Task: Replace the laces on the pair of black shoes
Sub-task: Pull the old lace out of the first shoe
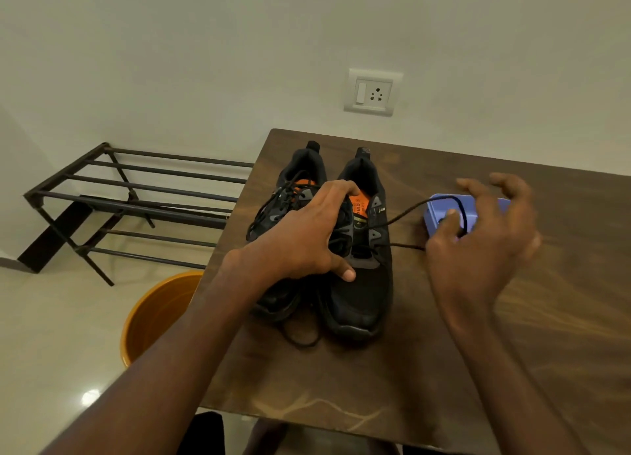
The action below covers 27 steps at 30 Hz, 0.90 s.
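On the brown wooden table (392, 369) two black shoes stand side by side, toes nearest; the left hand (307, 239) grips the right shoe (358, 284) at its opening, beside the left shoe (283, 215); the right hand (478, 249) pinches a black lace (406, 214) pulled sideways; behind it lies a purple box (440, 212).

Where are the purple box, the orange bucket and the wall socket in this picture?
purple box (440, 212): head view, on its top face left of the right hand.
orange bucket (150, 314): head view, on its inner wall beside the table.
wall socket (373, 92): head view, on the middle of its white plate.
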Available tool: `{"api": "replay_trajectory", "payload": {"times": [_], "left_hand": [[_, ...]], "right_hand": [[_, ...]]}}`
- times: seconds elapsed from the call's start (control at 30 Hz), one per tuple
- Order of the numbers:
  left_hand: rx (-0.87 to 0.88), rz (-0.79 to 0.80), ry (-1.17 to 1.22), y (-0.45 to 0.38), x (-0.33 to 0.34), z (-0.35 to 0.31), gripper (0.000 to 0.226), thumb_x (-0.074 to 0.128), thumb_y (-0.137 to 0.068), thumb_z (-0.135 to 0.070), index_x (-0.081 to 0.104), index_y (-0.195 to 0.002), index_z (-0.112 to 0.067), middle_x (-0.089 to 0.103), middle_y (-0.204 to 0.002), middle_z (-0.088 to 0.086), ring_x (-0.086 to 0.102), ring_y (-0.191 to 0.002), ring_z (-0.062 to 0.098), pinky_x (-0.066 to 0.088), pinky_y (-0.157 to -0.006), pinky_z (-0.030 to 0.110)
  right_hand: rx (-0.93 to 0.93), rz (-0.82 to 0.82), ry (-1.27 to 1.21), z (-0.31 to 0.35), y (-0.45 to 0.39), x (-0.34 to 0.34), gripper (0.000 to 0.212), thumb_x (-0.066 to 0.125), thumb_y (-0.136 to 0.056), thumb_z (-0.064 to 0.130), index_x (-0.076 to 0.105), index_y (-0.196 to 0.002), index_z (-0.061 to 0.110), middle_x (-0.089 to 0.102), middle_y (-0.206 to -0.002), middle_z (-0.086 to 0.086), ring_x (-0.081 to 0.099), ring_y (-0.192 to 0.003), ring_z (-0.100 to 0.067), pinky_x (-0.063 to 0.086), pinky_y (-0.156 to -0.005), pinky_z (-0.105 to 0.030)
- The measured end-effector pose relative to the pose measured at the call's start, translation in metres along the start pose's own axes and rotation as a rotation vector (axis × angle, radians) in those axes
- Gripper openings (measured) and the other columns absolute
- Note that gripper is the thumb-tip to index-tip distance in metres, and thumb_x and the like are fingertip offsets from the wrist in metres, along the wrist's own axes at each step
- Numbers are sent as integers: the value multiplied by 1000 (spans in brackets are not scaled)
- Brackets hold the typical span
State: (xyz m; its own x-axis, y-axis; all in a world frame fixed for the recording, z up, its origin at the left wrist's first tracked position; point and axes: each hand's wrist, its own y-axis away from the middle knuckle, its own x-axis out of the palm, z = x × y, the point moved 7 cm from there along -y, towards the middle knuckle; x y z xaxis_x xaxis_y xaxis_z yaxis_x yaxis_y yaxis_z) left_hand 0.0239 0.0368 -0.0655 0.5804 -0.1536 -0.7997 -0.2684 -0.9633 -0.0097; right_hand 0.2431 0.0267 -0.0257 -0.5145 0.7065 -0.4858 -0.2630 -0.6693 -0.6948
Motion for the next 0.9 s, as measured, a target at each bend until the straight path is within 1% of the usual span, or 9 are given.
{"api": "replay_trajectory", "payload": {"times": [0.07, 0.23, 0.33, 0.43, 0.5, 0.57, 0.67, 0.8, 0.9], "left_hand": [[-1, 0, 4, -1, 0, 0, 119, 97, -64, -34, 18, -152, -37, 23, -155, -17, 44, -136, 17, 37, -99, 28], [16, -4, 11, 1, 1, -2, 118, 97, -63, -32, 19, -151, -35, 26, -152, -17, 41, -123, 4, 39, -96, 28], [17, -7, -1, 1, 1, -2, 116, 98, -63, -34, 21, -149, -37, 26, -151, -18, 43, -127, 8, 42, -100, 33], [16, 4, -29, 0, 2, -3, 115, 97, -63, -36, 22, -150, -38, 20, -156, -19, 40, -140, 16, 39, -105, 38], [14, 12, -48, 0, 2, -3, 115, 96, -65, -38, 21, -152, -38, 16, -158, -20, 37, -144, 18, 37, -110, 45], [19, 17, -62, -1, 2, -2, 114, 96, -65, -38, 21, -151, -37, 15, -158, -20, 37, -145, 19, 38, -112, 48], [24, 3, -39, -1, 2, -1, 113, 96, -64, -36, 23, -150, -36, 21, -155, -19, 42, -137, 15, 40, -100, 34], [40, -12, 12, 1, 0, -2, 117, 97, -63, -33, 20, -150, -35, 25, -149, -21, 41, -123, 2, 42, -95, 28], [26, -6, 1, 1, 1, -2, 116, 97, -63, -34, 20, -150, -37, 26, -152, -19, 40, -127, 5, 38, -95, 29]], "right_hand": [[-124, 173, 60, 15, 9, 19, 42, 66, -86, 10, 68, -126, 22, 43, -155, -4, 40, -143, -25, 34, -110, -63], [-295, 536, -7, 38, 45, 75, 16, 73, -89, 21, 77, -104, 26, 39, -162, 5, 26, -154, -22, 14, -116, -70], [-214, 452, -42, 32, 40, 68, 13, 74, -87, 14, 76, -94, 25, 56, -141, 4, 47, -138, -19, 20, -116, -70], [66, 90, -158, -1, 11, 24, 10, 67, -91, 14, 71, -93, 23, 58, -121, 2, 59, -110, -21, 44, -102, -62], [141, -36, -155, -18, 0, 2, 10, 63, -92, 19, 72, -97, 19, 56, -122, -1, 60, -110, -24, 47, -98, -60], [73, 72, -14, -15, -2, 5, 25, 66, -90, 16, 70, -114, 20, 51, -139, -5, 52, -128, -26, 40, -105, -60], [-164, 335, 86, 17, 16, 35, 44, 70, -87, 16, 65, -129, 26, 32, -163, -3, 30, -151, -27, 28, -114, -68], [-292, 572, 31, 42, 45, 71, 22, 69, -90, 29, 74, -111, 28, 32, -165, 6, 20, -156, -22, 11, -116, -69], [-177, 495, -23, 31, 41, 67, 8, 75, -88, 20, 77, -93, 27, 54, -145, 5, 43, -141, -19, 17, -117, -71]]}}
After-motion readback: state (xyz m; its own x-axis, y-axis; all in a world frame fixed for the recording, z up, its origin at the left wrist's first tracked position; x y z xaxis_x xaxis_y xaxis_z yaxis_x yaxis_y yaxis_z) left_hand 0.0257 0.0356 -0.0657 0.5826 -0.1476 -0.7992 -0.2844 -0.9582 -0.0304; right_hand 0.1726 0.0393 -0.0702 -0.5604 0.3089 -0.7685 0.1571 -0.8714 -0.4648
